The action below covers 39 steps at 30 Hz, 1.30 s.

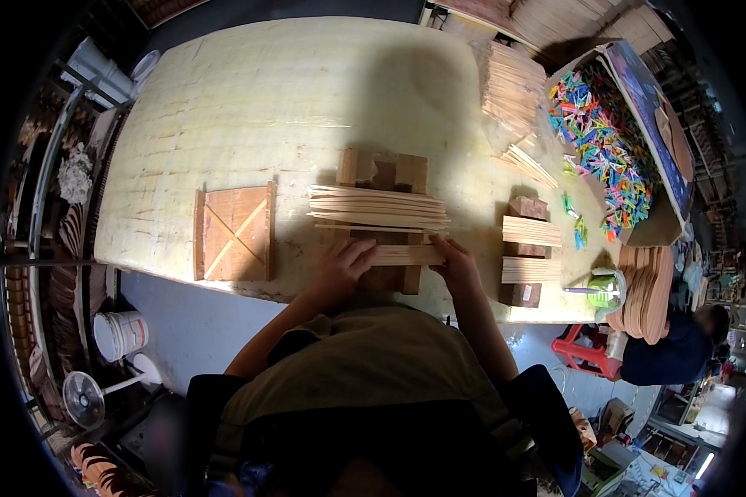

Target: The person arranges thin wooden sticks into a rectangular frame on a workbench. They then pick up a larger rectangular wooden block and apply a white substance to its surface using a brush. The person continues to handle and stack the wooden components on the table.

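Note:
My left hand [350,267] and my right hand [456,267] grip the two ends of a small bundle of thin wooden strips [408,255]. The bundle lies crosswise over a wooden block stand [413,171], at its near side. Just beyond my hands, a larger, slightly fanned pile of pale wooden strips [377,205] rests across the same stand. One strip lies a little apart along that pile's near edge. The fingers of both hands are closed at the bundle's ends, and my palms are partly hidden.
Left of the stand lies a brown wooden panel [234,234] with crossed strips. To the right, a second block [529,248] carries two strip bundles. Beyond it are a box of colourful clips [609,149], loose strips [532,166] and a green cup [607,288]. A person [675,348] sits at far right.

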### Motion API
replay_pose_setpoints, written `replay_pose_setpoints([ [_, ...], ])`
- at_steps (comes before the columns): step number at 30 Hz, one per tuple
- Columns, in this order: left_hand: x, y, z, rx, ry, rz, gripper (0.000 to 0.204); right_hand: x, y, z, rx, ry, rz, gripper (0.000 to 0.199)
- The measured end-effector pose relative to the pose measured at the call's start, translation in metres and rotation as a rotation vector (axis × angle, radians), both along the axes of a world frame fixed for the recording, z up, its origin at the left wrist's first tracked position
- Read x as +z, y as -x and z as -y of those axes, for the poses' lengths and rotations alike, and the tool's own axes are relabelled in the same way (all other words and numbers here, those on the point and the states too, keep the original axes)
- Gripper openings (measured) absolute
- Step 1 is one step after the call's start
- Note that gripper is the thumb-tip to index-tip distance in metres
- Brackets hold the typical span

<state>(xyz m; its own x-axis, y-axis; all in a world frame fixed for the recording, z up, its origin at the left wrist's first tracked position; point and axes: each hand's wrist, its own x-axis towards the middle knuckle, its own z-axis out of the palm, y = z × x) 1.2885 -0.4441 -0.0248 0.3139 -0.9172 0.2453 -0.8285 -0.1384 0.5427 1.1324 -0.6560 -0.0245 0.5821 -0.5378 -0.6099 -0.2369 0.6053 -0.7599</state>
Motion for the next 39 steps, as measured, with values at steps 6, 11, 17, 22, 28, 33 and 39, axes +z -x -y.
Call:
replay_pose_setpoints([
  [6,0.016,0.005,0.003,0.103,0.053,0.241,0.038,-0.023,0.006,0.012,-0.059,0.028,0.069,0.024],
  [11,0.007,0.000,0.003,0.051,0.052,0.121,0.038,0.007,-0.001,0.006,-0.033,-0.018,0.007,0.020],
  [17,0.004,0.000,0.006,0.036,0.031,0.051,0.038,-0.018,-0.004,0.017,-0.154,0.050,0.041,0.023],
  [22,0.007,0.006,0.005,0.126,0.069,0.256,0.038,-0.010,0.000,0.016,-0.091,0.240,-0.050,0.019],
  [28,-0.001,-0.001,0.006,0.035,0.057,0.174,0.045,-0.006,0.004,0.017,-0.037,0.189,-0.041,0.014],
  [33,0.013,0.000,0.007,0.030,0.011,0.167,0.047,-0.008,0.003,0.020,-0.015,0.185,-0.025,0.014],
  [39,0.006,0.002,0.008,0.075,0.025,0.158,0.050,-0.003,0.000,0.017,-0.069,0.055,0.022,0.021],
])
